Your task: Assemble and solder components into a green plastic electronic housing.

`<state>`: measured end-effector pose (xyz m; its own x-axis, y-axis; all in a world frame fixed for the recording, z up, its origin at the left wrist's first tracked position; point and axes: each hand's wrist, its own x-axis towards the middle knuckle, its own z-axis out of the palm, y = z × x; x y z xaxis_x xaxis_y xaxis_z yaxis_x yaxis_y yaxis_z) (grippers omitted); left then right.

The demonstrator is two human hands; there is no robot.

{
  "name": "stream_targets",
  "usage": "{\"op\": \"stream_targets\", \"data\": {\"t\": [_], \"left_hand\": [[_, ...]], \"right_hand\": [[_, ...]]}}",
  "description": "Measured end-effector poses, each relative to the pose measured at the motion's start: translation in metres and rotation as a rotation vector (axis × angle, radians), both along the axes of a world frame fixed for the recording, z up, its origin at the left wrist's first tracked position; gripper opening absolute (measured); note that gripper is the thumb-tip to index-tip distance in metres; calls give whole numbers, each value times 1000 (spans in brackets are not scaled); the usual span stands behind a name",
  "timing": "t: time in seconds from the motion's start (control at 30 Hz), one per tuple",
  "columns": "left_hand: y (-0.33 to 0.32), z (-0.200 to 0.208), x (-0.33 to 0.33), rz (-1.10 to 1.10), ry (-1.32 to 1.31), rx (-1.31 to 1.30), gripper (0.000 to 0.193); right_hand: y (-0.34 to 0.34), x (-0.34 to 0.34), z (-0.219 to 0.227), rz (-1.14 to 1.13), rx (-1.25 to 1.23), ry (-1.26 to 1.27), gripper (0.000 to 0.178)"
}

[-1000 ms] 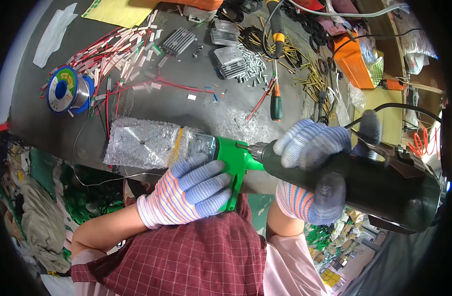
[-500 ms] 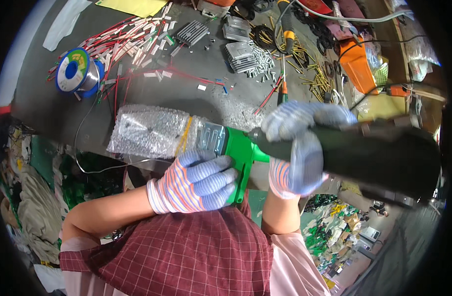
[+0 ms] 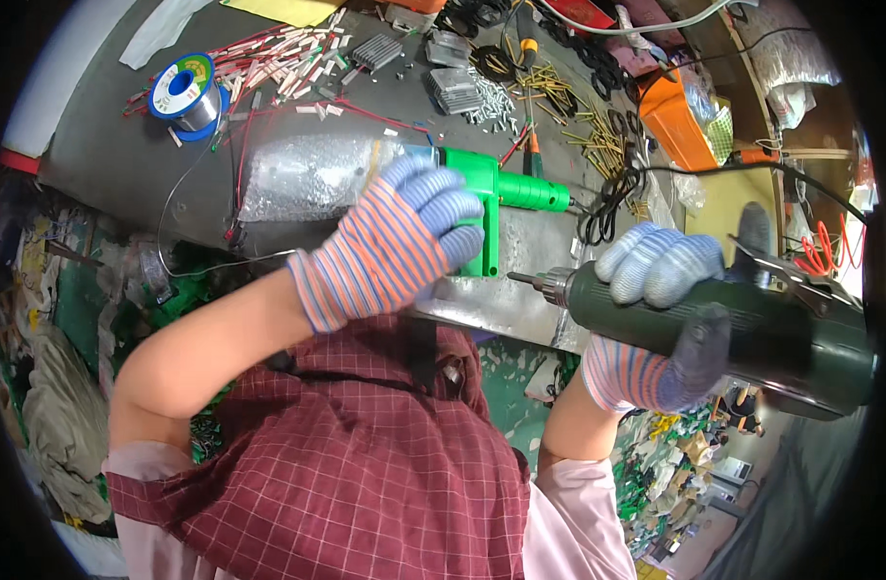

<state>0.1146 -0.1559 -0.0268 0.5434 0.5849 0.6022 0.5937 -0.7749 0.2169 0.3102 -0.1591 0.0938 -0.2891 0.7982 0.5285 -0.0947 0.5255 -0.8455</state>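
My gloved left hand is closed over a green plastic housing, which lies on the bench with a round green handle pointing right. Bubble wrap covers the clear body to the left of the housing. In my gloved right hand is a dark electric screwdriver, gripped around its barrel. Its bit points left, close to the housing's lower right but apart from it. My left fingers hide part of the housing.
Toward the back left stand a solder spool and a pile of red wires with white connectors. Metal heat sinks, loose screws, brass rods and a slim screwdriver lie behind. An orange bin sits at right.
My right hand has drawn the electric screwdriver right and away from the green housing. My left hand and the wrapped housing have shifted farther up the bench, and the green handle now shows.
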Motion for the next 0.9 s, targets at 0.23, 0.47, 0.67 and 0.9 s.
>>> {"op": "stream_targets", "data": {"t": [0.23, 0.47, 0.67, 0.9], "left_hand": [[24, 12, -32, -72, 105, -242, 68], [37, -4, -36, 32, -25, -277, 60], [37, -3, -32, 203, -7, -334, 63], [40, -3, -31, 223, 16, -320, 64]], "right_hand": [[-18, 3, -14, -124, -27, 94, 32], [2, 9, -42, 37, 40, -37, 31], [-4, -15, -50, -111, 17, 87, 37], [-10, -23, -53, -264, -56, 174, 42]]}}
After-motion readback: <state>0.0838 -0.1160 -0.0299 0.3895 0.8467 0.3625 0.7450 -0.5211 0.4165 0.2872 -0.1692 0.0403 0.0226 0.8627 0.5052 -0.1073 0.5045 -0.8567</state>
